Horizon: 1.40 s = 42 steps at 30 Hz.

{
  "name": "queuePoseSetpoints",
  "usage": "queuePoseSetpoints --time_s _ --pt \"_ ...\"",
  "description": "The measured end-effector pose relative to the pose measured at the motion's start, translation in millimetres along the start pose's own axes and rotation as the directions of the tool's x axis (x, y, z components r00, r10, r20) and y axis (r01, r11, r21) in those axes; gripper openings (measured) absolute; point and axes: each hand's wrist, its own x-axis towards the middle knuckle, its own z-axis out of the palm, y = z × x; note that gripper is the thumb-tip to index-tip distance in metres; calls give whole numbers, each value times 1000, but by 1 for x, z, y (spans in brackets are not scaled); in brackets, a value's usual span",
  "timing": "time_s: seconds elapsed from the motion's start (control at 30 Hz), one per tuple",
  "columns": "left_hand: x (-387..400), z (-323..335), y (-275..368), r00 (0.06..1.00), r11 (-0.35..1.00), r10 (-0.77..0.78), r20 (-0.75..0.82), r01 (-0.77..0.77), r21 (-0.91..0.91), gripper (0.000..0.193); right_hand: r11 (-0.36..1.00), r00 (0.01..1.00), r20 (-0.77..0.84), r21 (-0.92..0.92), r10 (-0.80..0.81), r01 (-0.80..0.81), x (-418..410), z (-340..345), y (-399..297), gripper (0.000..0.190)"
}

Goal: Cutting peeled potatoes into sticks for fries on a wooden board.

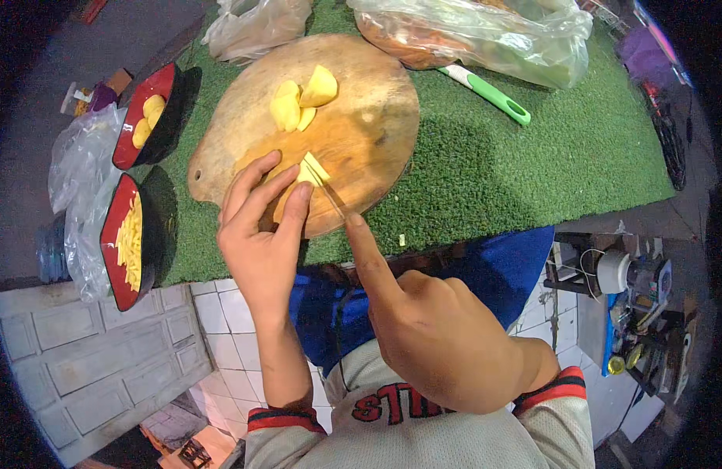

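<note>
My left hand (264, 228) steadies a small piece of peeled potato (307, 174) on the round wooden cutting board (361, 76), with the thumb and fingertips at its left side. In my right hand (437, 334) is a knife, its handle hidden in the fist and the index finger stretched along the spine. The narrow knife blade (333, 199) points away from me and meets the potato, where a thin strip (318, 166) lies along the blade's right side. Farther up the board rest several larger pieces of peeled potato (319, 87).
Left of the board, one red-and-black bowl (126, 143) holds whole peeled potatoes (148, 120); another (110, 240) holds potato strips (129, 240). A green-handled peeler or similar utensil (496, 99) lies on the green turf mat (572, 158), beside plastic bags (513, 44) at the back.
</note>
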Motion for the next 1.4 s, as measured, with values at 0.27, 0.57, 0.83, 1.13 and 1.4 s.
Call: queuePoseSetpoints --time_s 0.27,0.57,0.83,1.13,1.4 --pt "1 1 3 1000 1000 7 -13 -7 -13 22 999 998 31 -14 47 -46 16 8 -5 79" --pt "-1 -1 5 999 998 -46 -6 45 -48 21 998 999 -41 59 23 -21 10 5 -7 65" --pt "-2 -2 1 999 999 -8 -34 7 -38 19 1000 999 -43 8 7 -7 -13 1 2 75" --pt "-1 0 0 999 1000 18 -44 -18 -9 17 1000 1000 -10 18 -19 19 8 11 2 78" --pt "-2 -1 3 999 1000 2 -39 -1 22 17 993 998 -13 -101 63 -64 3 15 -12 80"
